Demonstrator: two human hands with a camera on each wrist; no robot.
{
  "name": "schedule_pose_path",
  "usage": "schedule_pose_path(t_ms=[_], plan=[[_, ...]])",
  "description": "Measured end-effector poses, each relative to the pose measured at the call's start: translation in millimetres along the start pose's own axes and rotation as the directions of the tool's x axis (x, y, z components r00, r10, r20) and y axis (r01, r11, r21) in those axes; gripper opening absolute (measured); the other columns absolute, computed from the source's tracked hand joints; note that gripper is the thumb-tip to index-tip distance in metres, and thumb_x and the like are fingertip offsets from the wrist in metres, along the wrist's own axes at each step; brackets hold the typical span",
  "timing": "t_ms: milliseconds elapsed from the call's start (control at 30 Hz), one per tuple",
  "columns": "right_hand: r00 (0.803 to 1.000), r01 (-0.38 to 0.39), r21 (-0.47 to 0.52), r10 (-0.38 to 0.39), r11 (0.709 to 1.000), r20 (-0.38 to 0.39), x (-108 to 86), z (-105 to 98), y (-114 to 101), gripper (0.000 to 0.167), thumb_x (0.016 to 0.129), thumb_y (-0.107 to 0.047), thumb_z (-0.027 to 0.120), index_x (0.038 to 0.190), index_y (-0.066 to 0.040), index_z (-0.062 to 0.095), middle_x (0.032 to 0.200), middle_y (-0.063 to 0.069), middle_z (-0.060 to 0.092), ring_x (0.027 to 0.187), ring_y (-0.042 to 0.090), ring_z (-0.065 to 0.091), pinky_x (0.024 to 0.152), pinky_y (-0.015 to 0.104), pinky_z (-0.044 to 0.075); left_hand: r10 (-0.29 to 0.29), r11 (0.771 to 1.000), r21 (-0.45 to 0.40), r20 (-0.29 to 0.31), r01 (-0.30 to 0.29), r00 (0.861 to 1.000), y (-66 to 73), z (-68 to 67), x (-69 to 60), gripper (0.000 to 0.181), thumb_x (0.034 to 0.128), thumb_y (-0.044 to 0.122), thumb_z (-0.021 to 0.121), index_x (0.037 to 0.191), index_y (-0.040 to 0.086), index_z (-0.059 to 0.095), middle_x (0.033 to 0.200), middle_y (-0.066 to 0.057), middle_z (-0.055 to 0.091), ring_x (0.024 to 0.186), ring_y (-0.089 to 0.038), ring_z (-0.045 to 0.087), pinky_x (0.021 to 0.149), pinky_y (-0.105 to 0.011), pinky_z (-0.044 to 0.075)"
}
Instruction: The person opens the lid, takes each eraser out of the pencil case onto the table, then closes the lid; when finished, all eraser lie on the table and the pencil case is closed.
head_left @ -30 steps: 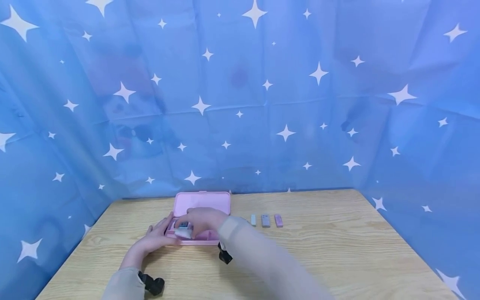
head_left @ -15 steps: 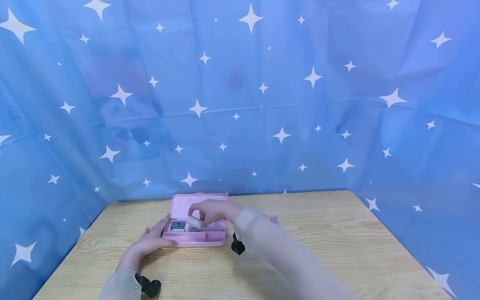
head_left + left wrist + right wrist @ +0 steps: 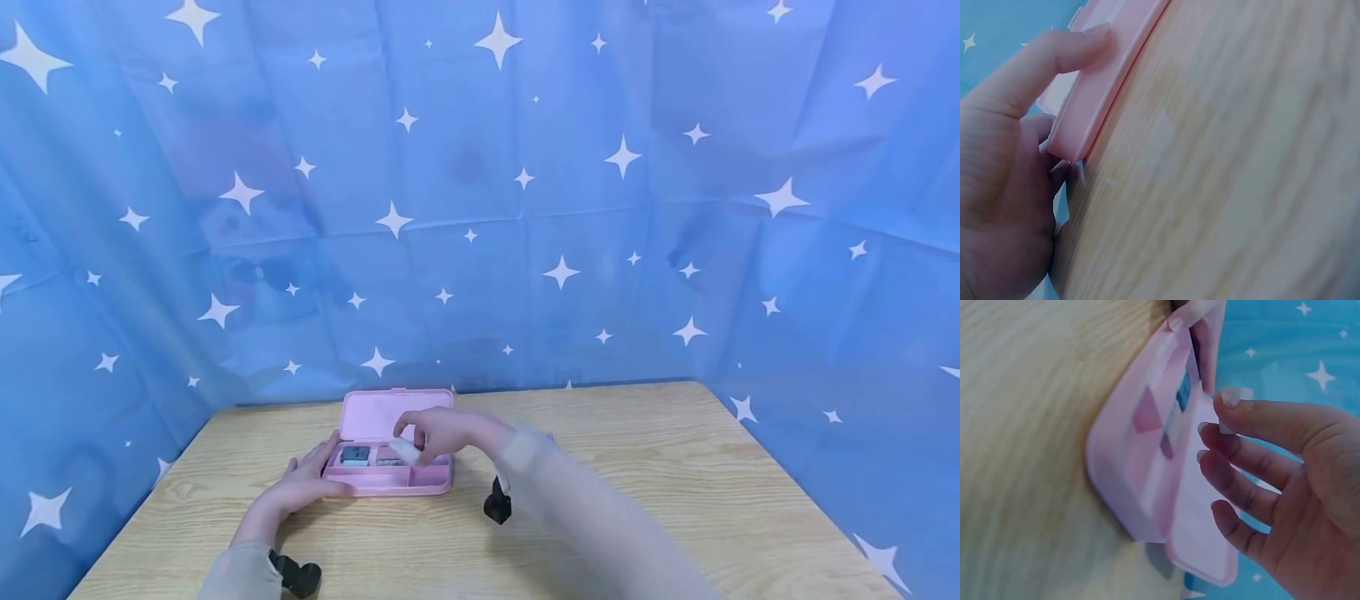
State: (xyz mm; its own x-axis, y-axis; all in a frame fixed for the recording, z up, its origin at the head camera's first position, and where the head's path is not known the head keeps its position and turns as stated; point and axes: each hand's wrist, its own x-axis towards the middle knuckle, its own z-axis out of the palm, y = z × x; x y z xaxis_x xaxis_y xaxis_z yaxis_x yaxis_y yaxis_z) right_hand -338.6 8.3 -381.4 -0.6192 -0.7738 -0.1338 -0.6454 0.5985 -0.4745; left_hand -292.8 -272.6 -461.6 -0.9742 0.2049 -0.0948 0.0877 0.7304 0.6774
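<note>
A pink box point(image 3: 374, 492) with its lid raised at the back stands on the table. My left hand point(image 3: 296, 486) grips its left end; in the left wrist view the thumb of that hand point(image 3: 1007, 156) lies on the box wall point(image 3: 1094, 100). Above the right part of the box, my right hand point(image 3: 442, 433) pinches a small whitish block point(image 3: 406, 451) between thumb and fingers. In the right wrist view the right hand point(image 3: 1285, 462) mostly hides the block point(image 3: 1226, 429). A dark blue-green block point(image 3: 355, 454) lies in the rear left compartment, with another small item point(image 3: 387, 459) beside it.
The wooden table point(image 3: 615, 450) extends to the right of the box. A blue curtain point(image 3: 480, 200) with white stars stands behind the table and at both sides. The right sleeve point(image 3: 585, 500) covers part of the tabletop.
My right hand has moved from the left part of the box to the right and lifted the whitish block, uncovering the rear compartments. My left hand still holds the box.
</note>
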Motion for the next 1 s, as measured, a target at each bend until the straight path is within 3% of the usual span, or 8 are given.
schedule_pose_path(t_ms=[200,633,833,1000], plan=[[0.999,0.011,0.097,-0.008,0.995,-0.036,-13.2,11,13,0.051,0.08,-0.008,0.078,0.124,-0.02,0.054,0.085,-0.006,0.058,0.077,0.008,0.053,0.066,0.021,0.048,-0.009,1.0,0.01,0.002,0.009,1.0,2.0,0.1,-1.8,0.118,0.0716,0.045,0.08,0.155,0.003,0.007,0.156,-0.03,0.012,0.142,-0.049,0.006,0.109,-0.065,-0.01],[0.981,0.069,0.288,-0.012,0.955,-0.194,-60.3,9,46,0.05,0.079,-0.005,0.078,0.122,-0.013,0.052,0.079,-0.001,0.06,0.07,0.01,0.054,0.066,0.024,0.048,-0.001,1.0,-0.008,0.007,0.001,1.0,-2.6,0.7,1.4,0.119,0.0723,0.046,0.08,0.155,0.004,0.006,0.157,-0.028,0.01,0.143,-0.048,0.004,0.109,-0.064,-0.012],[0.974,0.08,0.314,-0.007,0.946,-0.228,-78.4,12,63,0.051,0.08,-0.004,0.076,0.123,-0.012,0.051,0.078,-0.001,0.059,0.068,0.01,0.054,0.064,0.025,0.049,0.004,1.0,-0.014,0.006,-0.004,1.0,-3.8,-0.2,0.1,0.119,0.0721,0.046,0.08,0.155,0.004,0.005,0.157,-0.029,0.01,0.142,-0.049,0.004,0.109,-0.064,-0.013],[0.971,0.031,0.307,0.044,0.951,-0.233,-95.7,9,74,0.052,0.08,-0.007,0.076,0.125,-0.012,0.051,0.08,-0.001,0.06,0.071,0.013,0.055,0.067,0.029,0.049,0.005,1.0,-0.014,0.008,-0.004,1.0,-2.7,-0.6,-0.3,0.119,0.0723,0.045,0.08,0.155,0.004,0.005,0.157,-0.029,0.01,0.142,-0.049,0.004,0.109,-0.064,-0.013]])
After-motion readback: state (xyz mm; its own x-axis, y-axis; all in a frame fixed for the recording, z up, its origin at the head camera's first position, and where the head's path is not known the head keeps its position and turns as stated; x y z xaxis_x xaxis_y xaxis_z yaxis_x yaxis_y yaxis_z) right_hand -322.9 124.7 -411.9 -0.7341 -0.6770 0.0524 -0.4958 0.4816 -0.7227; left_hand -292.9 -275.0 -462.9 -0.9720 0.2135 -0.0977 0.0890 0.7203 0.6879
